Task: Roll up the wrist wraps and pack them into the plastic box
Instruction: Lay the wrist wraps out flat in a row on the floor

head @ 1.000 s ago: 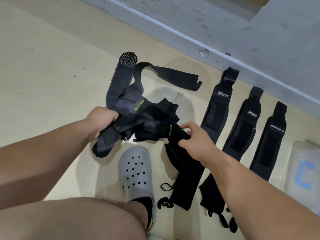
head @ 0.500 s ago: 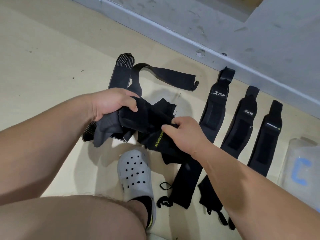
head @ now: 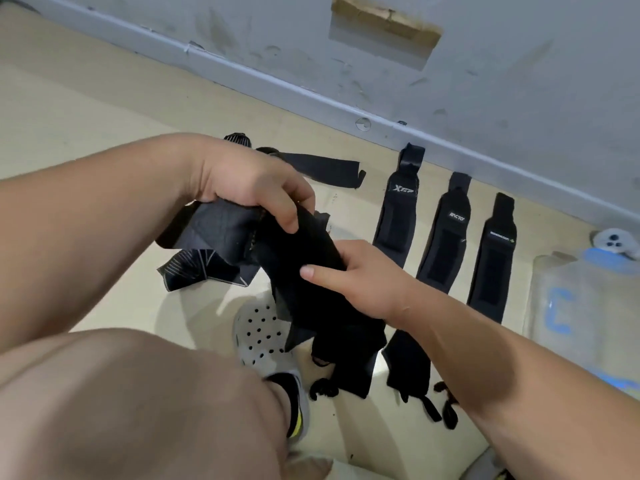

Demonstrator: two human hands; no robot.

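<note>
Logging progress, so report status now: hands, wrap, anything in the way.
Left hand grips bunched black wrap at top; right hand pinches it lower. Three wraps flat by wall, plastic box at right. Grey clog under dangling end.

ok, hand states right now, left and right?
Left hand: closed, gripping the black wrist wrap.
Right hand: closed, pinching the same wrap.

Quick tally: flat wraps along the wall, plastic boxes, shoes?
Flat wraps in the row: 3, XTEP, INCYO, rightmost
Plastic box: 1
Grey shoe: 1
Total: 5, excluding the tangled bundle in the left hand and right hand.
</note>
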